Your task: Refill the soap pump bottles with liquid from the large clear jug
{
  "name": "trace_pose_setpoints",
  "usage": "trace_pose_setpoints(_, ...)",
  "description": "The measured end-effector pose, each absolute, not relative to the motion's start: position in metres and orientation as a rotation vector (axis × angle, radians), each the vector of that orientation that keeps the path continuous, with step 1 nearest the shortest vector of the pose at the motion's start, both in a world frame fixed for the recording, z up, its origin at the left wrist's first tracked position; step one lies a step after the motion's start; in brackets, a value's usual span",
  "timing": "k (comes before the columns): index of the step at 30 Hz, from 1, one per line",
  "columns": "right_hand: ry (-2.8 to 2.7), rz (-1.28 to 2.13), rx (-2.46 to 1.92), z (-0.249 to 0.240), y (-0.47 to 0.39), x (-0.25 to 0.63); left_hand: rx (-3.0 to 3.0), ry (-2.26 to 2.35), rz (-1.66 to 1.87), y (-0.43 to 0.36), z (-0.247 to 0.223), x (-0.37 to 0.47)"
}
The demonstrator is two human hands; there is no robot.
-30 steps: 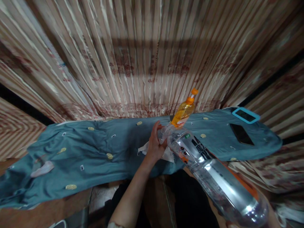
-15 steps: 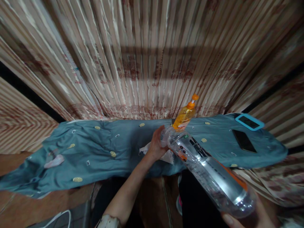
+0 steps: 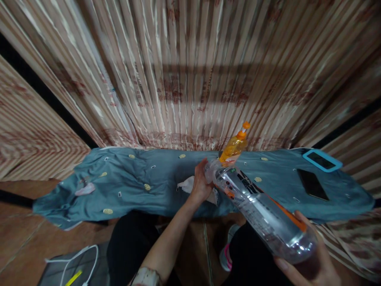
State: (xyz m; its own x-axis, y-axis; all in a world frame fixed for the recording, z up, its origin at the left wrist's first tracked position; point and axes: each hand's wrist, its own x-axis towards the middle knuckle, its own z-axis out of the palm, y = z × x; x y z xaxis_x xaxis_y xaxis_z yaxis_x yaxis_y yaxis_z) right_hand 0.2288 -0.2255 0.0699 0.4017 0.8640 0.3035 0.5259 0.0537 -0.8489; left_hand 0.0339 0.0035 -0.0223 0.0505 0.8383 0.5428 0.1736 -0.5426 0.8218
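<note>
A large clear plastic bottle (image 3: 262,214) with a silver, black and orange label slants across the lower right, held in both hands. My left hand (image 3: 201,183) is closed around its narrow end. At the wide base, my right hand (image 3: 318,254) wraps round the bottle with thumb and fingers. Beneath my left hand, a torn white cloth or tissue (image 3: 187,185) lies on the teal cover. Just behind the bottle's narrow end stands an orange pump bottle (image 3: 233,149) with yellow-orange liquid.
A teal patterned cloth (image 3: 166,171) covers the long narrow surface. On its right lie a dark phone (image 3: 312,184) and a blue-framed device (image 3: 322,160). A crumpled pale item (image 3: 85,189) rests at left. Striped curtains (image 3: 190,79) hang behind. A white cable (image 3: 71,258) is lower left.
The view has shifted, so the surface and curtains appear farther right. The fingers of my right hand now show over the bottle's upper side near its base. Both hands still hold it.
</note>
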Motion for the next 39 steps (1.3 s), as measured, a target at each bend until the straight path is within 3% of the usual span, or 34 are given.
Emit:
trace_pose_setpoints(29, -1.095, 0.685, -1.420, 0.038, -0.206, 0.264, 2.066, 1.115, 1.480, -0.014, -0.011, 0.023)
trace_pose_setpoints(39, -1.021, 0.749, -1.449, 0.070, -0.205, 0.249, 2.148, 1.174, 1.412, -0.017, -0.004, 0.025)
